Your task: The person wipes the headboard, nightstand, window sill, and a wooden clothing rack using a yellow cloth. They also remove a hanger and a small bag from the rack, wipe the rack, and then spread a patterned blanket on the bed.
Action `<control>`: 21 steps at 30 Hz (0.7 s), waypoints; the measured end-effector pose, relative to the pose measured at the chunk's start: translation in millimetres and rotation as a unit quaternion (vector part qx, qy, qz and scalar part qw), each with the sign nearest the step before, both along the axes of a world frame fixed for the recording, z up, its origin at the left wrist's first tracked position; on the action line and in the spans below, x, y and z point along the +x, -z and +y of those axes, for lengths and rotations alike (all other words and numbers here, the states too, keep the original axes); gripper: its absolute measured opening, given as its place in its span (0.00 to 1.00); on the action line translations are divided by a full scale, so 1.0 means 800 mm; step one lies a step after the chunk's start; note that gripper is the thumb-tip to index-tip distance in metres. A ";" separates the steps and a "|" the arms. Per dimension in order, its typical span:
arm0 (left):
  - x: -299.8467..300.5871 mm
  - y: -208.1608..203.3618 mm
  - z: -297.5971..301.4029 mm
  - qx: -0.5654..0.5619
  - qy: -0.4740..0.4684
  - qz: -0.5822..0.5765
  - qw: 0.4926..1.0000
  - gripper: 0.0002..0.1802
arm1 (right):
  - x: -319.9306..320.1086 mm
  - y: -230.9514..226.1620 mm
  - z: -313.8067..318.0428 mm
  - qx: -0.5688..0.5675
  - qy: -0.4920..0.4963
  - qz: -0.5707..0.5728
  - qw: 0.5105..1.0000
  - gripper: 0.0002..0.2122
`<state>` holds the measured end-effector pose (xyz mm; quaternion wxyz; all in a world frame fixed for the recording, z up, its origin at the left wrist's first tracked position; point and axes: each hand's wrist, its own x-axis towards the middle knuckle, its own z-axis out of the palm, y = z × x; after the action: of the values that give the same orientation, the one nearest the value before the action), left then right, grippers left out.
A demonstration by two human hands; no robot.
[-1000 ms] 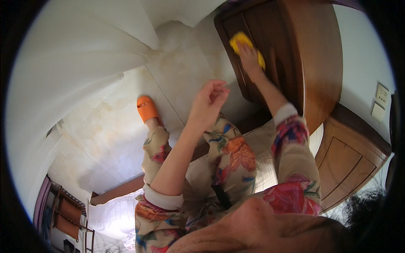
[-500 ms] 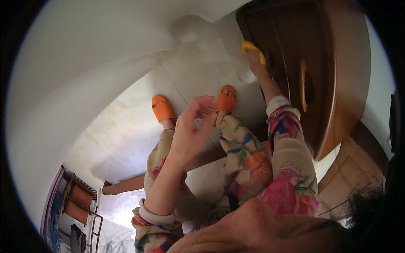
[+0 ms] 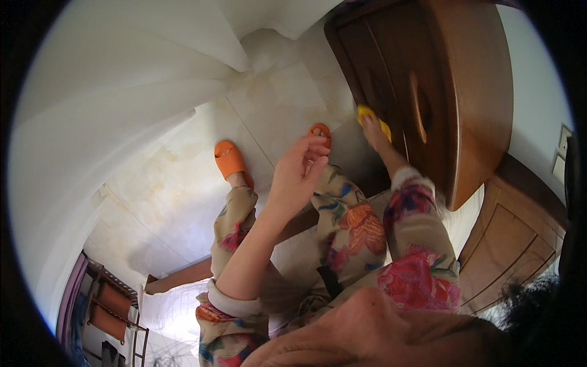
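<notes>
My right hand [image 3: 374,129] presses a yellow cloth [image 3: 384,127] against the lower front of a dark brown wooden cabinet [image 3: 477,79]. Part of the cloth is hidden under the fingers. Beside that hand, a curved wooden handle [image 3: 418,107] stands out from the cabinet front. My left hand [image 3: 298,168] hangs in the air over my knees, its fingers loosely bent and apart from the thumb, with nothing in it. Below it are my feet in orange slippers [image 3: 230,160].
A white curtain [image 3: 134,79] fills the left side, above pale floor tiles [image 3: 275,92]. I sit on a wooden-edged seat with a white cover [image 3: 174,303]. A brown wooden panel [image 3: 507,238] stands at right, and a rack with a brown panel [image 3: 110,309] at lower left.
My right hand and the yellow cloth have come nearer to me along the cabinet front. My left hand has shifted a little to the right. The whole view has moved slightly.
</notes>
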<state>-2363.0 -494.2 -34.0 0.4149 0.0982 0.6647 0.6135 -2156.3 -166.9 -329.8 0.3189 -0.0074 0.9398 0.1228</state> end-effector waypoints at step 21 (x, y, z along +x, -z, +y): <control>0.023 0.001 0.025 0.018 0.012 0.049 0.999 0.14 | 0.051 -0.103 0.000 -0.131 0.178 0.101 0.970 0.21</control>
<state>-2344.6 -473.9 -34.5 0.3872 0.1432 0.6721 0.6147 -2115.6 -166.9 -247.6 0.2349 0.1303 0.9614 -0.0601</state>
